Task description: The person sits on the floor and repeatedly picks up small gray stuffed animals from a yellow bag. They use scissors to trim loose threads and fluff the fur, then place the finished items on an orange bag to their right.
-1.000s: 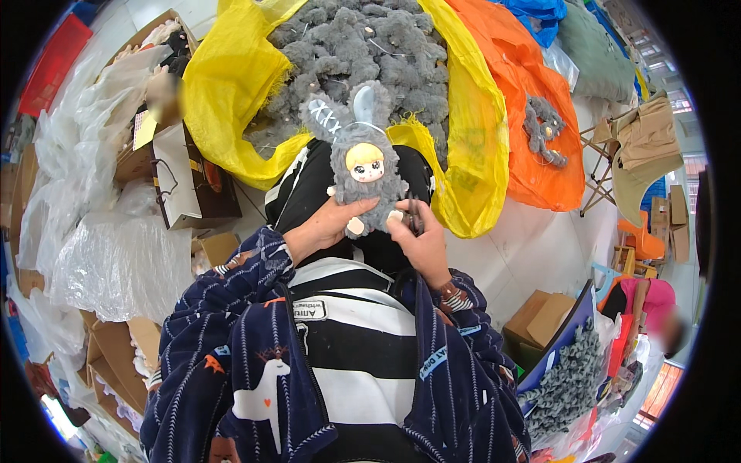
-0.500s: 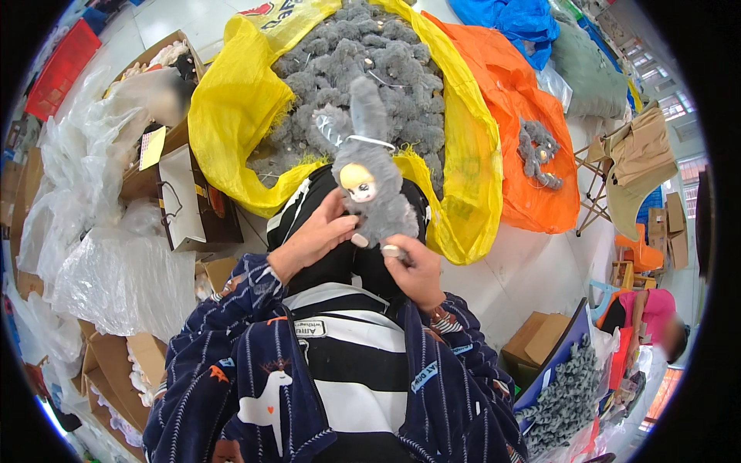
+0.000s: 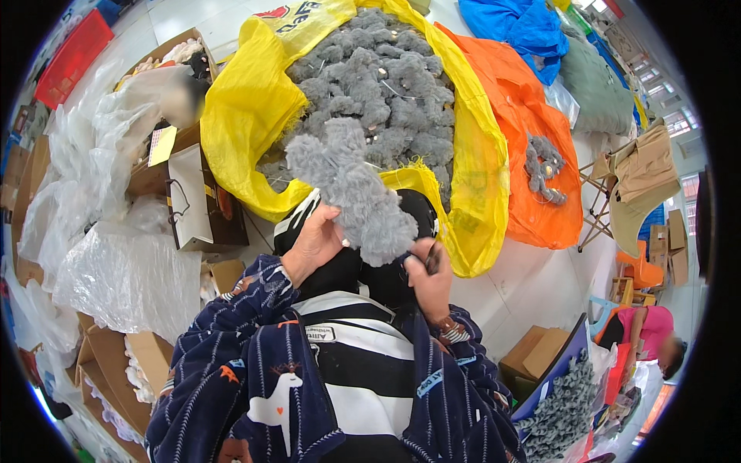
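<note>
Head view: grey plush toy (image 3: 351,193) held up between both hands, back turned to the camera, long axis slanting from upper left down to lower right. Left hand (image 3: 312,245) fingers clamped on its lower left edge; right hand (image 3: 429,278) fingers pinched at its lower end, around something small and dark. Probably mid-inspection or trimming; next needs a steady grip. Beyond the fingers, yellow sack (image 3: 251,116) heaped with grey toys.

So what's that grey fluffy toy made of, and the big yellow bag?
The toy in the left hand looks like soft plush, probably synthetic fur: shaggy, matte, with tufts sticking out. The yellow bag looks like thin woven plastic: slightly shiny, crinkled, with a frayed edge.
</note>
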Action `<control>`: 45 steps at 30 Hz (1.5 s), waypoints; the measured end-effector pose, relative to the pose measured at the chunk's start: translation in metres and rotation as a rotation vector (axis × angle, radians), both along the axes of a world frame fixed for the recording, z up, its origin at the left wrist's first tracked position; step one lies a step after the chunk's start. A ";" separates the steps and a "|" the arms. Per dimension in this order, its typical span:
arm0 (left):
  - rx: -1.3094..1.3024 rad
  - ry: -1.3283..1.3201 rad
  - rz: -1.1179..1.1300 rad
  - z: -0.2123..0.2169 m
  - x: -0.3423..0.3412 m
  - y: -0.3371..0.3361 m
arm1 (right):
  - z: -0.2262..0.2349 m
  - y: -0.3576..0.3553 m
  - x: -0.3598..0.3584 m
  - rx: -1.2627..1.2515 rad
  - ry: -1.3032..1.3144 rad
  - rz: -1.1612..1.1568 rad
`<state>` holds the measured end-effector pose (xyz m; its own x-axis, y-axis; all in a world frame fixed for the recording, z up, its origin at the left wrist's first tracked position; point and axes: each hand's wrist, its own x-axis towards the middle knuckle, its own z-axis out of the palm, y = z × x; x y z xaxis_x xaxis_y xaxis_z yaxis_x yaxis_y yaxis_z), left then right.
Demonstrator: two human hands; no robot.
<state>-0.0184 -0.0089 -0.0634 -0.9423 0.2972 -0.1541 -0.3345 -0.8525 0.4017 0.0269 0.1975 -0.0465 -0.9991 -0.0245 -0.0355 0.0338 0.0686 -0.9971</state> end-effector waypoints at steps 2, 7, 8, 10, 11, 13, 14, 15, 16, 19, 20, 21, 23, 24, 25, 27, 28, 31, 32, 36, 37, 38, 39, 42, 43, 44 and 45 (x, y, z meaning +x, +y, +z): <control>-0.047 0.061 -0.033 0.000 0.003 0.002 | 0.028 -0.010 -0.006 -0.157 -0.260 -0.004; -0.390 0.104 0.023 0.004 0.004 0.015 | 0.001 -0.018 -0.006 0.040 -0.196 0.100; -0.401 0.095 0.052 0.002 0.005 0.015 | -0.012 -0.017 -0.006 0.129 -0.052 0.107; -0.424 0.070 0.115 -0.002 0.005 0.015 | -0.007 -0.022 -0.008 0.179 -0.006 0.119; -0.454 0.101 0.157 -0.006 0.004 0.015 | -0.006 -0.024 -0.010 0.203 0.018 0.123; -0.444 0.003 0.186 -0.010 0.002 0.017 | -0.009 -0.025 -0.011 0.173 -0.049 0.131; -0.438 -0.045 0.200 -0.012 0.001 0.018 | -0.011 -0.025 -0.012 0.158 -0.082 0.135; -0.454 -0.071 0.174 -0.015 -0.001 0.018 | -0.022 -0.023 -0.013 0.242 0.063 0.150; -0.429 -0.102 0.151 -0.017 -0.003 0.016 | -0.027 -0.019 -0.012 0.191 -0.025 0.153; -0.362 -0.127 0.068 -0.019 -0.014 0.014 | -0.003 -0.018 -0.023 -0.136 -0.497 0.072; -0.363 -0.153 -0.026 -0.018 -0.017 0.012 | -0.012 -0.012 -0.026 -0.226 -0.511 0.024; -0.365 -0.177 -0.128 -0.012 -0.021 0.008 | -0.005 -0.005 -0.032 -0.363 -0.547 -0.027; -0.402 -0.097 -0.255 -0.013 -0.028 -0.002 | -0.010 0.023 -0.045 -0.558 -0.637 -0.165; -0.457 -0.034 -0.227 -0.006 -0.031 -0.004 | -0.006 0.036 -0.057 -0.640 -0.681 -0.419; -0.473 -0.012 -0.179 -0.010 -0.033 -0.005 | 0.010 0.051 -0.078 -0.673 -0.602 -0.553; -0.533 0.058 -0.098 -0.018 -0.034 -0.006 | 0.043 0.093 -0.118 -0.840 -0.312 -0.602; -0.583 0.108 -0.070 -0.023 -0.034 -0.006 | 0.039 0.135 -0.136 -0.893 -0.084 -0.449; -0.773 0.235 -0.034 -0.025 -0.031 0.004 | 0.030 0.154 -0.181 -0.836 0.072 -0.398; -0.872 0.293 -0.061 -0.026 -0.031 0.006 | 0.027 0.146 -0.199 -0.788 0.032 -0.441; -1.143 0.524 -0.005 -0.013 -0.045 0.010 | -0.038 0.053 -0.258 0.155 -0.201 -0.230; -1.131 0.521 -0.001 -0.015 -0.045 0.010 | -0.065 0.035 -0.268 0.200 -0.335 -0.173; -1.139 0.521 -0.022 -0.014 -0.047 0.010 | -0.104 0.027 -0.273 0.280 -0.297 -0.074; -1.157 0.515 -0.033 -0.009 -0.047 0.009 | -0.141 0.017 -0.278 0.429 -0.181 -0.008; -1.228 0.507 -0.015 -0.001 -0.051 0.007 | -0.206 -0.010 -0.284 0.853 0.243 0.155; -1.243 0.527 0.003 0.001 -0.050 0.004 | -0.206 -0.019 -0.285 0.966 0.177 0.232; -1.258 0.548 0.019 0.001 -0.050 0.000 | -0.206 -0.029 -0.289 1.048 0.124 0.299; -1.271 0.546 0.035 0.005 -0.047 -0.003 | -0.201 -0.041 -0.291 1.131 0.075 0.379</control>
